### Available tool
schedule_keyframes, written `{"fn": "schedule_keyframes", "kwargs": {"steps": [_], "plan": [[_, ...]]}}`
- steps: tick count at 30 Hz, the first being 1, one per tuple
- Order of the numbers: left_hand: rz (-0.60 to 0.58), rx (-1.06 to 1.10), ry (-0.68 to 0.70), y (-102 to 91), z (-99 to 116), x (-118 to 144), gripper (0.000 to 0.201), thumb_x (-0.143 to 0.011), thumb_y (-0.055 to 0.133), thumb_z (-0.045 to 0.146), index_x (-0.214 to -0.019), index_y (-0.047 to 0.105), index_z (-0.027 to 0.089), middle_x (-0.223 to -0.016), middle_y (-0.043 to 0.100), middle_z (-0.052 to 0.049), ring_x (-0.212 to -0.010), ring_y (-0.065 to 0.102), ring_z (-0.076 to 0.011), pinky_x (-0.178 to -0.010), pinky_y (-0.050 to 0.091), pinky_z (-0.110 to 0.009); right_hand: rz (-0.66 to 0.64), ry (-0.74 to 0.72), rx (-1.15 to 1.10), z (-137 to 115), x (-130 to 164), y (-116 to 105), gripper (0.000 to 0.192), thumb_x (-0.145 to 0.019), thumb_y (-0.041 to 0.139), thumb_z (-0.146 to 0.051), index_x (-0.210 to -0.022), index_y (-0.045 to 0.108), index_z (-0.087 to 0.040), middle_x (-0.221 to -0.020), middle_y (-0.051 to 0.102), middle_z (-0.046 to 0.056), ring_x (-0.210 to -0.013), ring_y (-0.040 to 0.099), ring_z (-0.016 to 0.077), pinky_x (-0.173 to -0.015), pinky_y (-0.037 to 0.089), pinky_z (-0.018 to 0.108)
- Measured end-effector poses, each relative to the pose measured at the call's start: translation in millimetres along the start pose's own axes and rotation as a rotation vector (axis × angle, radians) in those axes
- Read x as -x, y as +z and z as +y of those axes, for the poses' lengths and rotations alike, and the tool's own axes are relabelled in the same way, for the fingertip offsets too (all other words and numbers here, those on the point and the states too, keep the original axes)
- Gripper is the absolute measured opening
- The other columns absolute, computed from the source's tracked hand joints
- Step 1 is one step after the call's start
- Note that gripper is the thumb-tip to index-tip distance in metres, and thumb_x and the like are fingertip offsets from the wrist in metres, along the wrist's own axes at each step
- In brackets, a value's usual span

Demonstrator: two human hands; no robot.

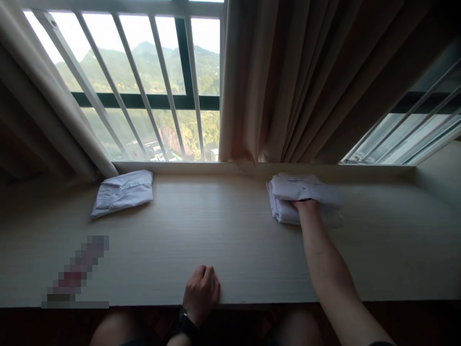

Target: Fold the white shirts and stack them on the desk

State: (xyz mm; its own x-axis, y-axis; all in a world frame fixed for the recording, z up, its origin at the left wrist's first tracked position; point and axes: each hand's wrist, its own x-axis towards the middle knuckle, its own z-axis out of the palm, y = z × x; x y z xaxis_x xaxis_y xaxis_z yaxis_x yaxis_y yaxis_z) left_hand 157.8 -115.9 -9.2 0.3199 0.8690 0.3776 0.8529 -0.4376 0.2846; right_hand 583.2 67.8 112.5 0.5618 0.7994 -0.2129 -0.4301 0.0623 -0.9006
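Observation:
At the back right of the desk lies a stack of folded white shirts [306, 187]. My right hand [305, 204] reaches into its front side, between the upper folded shirt and the layers below. The cloth covers its fingers, which seem to grip the upper shirt. My left hand [202, 288], with a dark watch [187, 324] on the wrist, rests curled into a loose fist on the front edge of the desk, and nothing shows in it. Away to the left, a single folded white garment [124, 193] lies flat near the window.
The pale desk [230, 230] runs along a barred window [154, 86]. A beige curtain [288, 81] hangs behind its right half and another curtain [46, 101] at the left. A pixelated, unreadable patch [74, 274] covers something at the front left. My knees [115, 329] are below the edge.

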Motion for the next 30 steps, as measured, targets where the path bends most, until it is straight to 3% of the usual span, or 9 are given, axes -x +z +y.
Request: {"fn": "schedule_keyframes", "kwargs": {"steps": [5, 10, 12, 14, 16, 17, 23, 26, 30], "plan": [[0.005, -0.013, -0.006, -1.2, 1, 2, 0.008, -0.089, 0.050, 0.019, -0.091, 0.058, 0.021, -0.084, 0.057, -0.006, -0.078, 0.056, -0.0198, -0.072, 0.045, -0.031, 0.031, -0.008, 0.066, 42, 37, -16, 0.030, -0.092, 0.045, -0.040, -0.111, 0.059, -0.022, -0.117, 0.065, 0.012, -0.107, 0.064, 0.0224, -0.091, 0.055, 0.050], [-0.025, 0.027, -0.029, -4.0, 2, 3, 0.009, -0.089, 0.049, 0.017, -0.088, 0.057, 0.021, -0.085, 0.057, -0.006, -0.079, 0.055, -0.0204, -0.074, 0.043, -0.032, 0.177, 0.005, 0.712, 67, 61, -33, 0.020, -0.079, 0.055, -0.031, -0.084, 0.065, -0.015, -0.097, 0.068, 0.019, -0.096, 0.067, 0.0315, -0.079, 0.056, 0.046], [-0.038, 0.051, -0.034, -5.8, 2, 4, 0.009, -0.089, 0.049, 0.017, -0.086, 0.057, 0.021, -0.085, 0.057, -0.007, -0.081, 0.055, -0.0210, -0.075, 0.043, -0.032, 0.249, -0.127, 0.893, 61, 62, -35, 0.024, -0.075, 0.059, -0.031, -0.089, 0.069, -0.013, -0.104, 0.067, 0.022, -0.109, 0.060, 0.0375, -0.087, 0.051, 0.049], [-0.053, 0.065, -0.044, -7.1, 3, 4, 0.009, -0.089, 0.049, 0.017, -0.085, 0.056, 0.021, -0.086, 0.057, -0.007, -0.083, 0.055, -0.0215, -0.076, 0.043, -0.032, 0.300, -0.400, 1.118, 52, 57, -32, 0.037, -0.079, 0.058, -0.033, -0.107, 0.070, -0.013, -0.120, 0.062, 0.022, -0.124, 0.049, 0.0399, -0.099, 0.042, 0.053], [-0.068, 0.068, -0.057, -7.8, 4, 4, 0.009, -0.089, 0.049, 0.017, -0.085, 0.056, 0.021, -0.086, 0.057, -0.008, -0.084, 0.055, -0.0219, -0.077, 0.042, -0.033, 0.305, -0.668, 1.404, 47, 45, -28, 0.051, -0.085, 0.054, -0.041, -0.130, 0.062, -0.017, -0.139, 0.051, 0.021, -0.135, 0.036, 0.0412, -0.106, 0.030, 0.061], [-0.077, 0.064, -0.063, -7.9, 4, 4, 0.009, -0.089, 0.049, 0.017, -0.085, 0.056, 0.020, -0.087, 0.057, -0.008, -0.084, 0.054, -0.0221, -0.077, 0.042, -0.033, 0.288, -0.708, 1.521, 48, 38, -26, 0.057, -0.088, 0.051, -0.046, -0.139, 0.055, -0.021, -0.147, 0.044, 0.020, -0.139, 0.030, 0.0425, -0.107, 0.024, 0.066], [-0.110, 0.036, -0.081, -8.3, 4, 6, 0.008, -0.088, 0.050, 0.016, -0.086, 0.056, 0.020, -0.088, 0.058, -0.008, -0.086, 0.054, -0.0228, -0.077, 0.042, -0.034, 0.142, -0.238, 1.711, 88, -2, -38, 0.069, -0.093, 0.027, -0.067, -0.153, 0.038, -0.034, -0.163, 0.019, 0.014, -0.146, 0.005, 0.0504, -0.104, 0.001, 0.077], [-0.111, 0.037, -0.082, -8.8, 5, 8, 0.008, -0.087, 0.050, 0.016, -0.087, 0.056, 0.020, -0.089, 0.058, -0.009, -0.085, 0.054, -0.0233, -0.076, 0.042, -0.035, 0.133, -0.207, 1.718, 95, -15, -44, 0.068, -0.093, 0.031, -0.068, -0.152, 0.038, -0.035, -0.163, 0.018, 0.015, -0.146, 0.005, 0.0521, -0.102, 0.001, 0.079], [-0.112, 0.031, -0.085, -9.8, 4, 8, 0.006, -0.086, 0.052, 0.016, -0.086, 0.056, 0.020, -0.088, 0.058, -0.008, -0.086, 0.054, -0.0225, -0.076, 0.042, -0.035, 0.137, -0.340, 1.804, 106, -4, -33, 0.051, -0.094, 0.043, -0.045, -0.140, 0.057, -0.026, -0.150, 0.041, 0.023, -0.143, 0.024, 0.0505, -0.103, 0.013, 0.078]]}}
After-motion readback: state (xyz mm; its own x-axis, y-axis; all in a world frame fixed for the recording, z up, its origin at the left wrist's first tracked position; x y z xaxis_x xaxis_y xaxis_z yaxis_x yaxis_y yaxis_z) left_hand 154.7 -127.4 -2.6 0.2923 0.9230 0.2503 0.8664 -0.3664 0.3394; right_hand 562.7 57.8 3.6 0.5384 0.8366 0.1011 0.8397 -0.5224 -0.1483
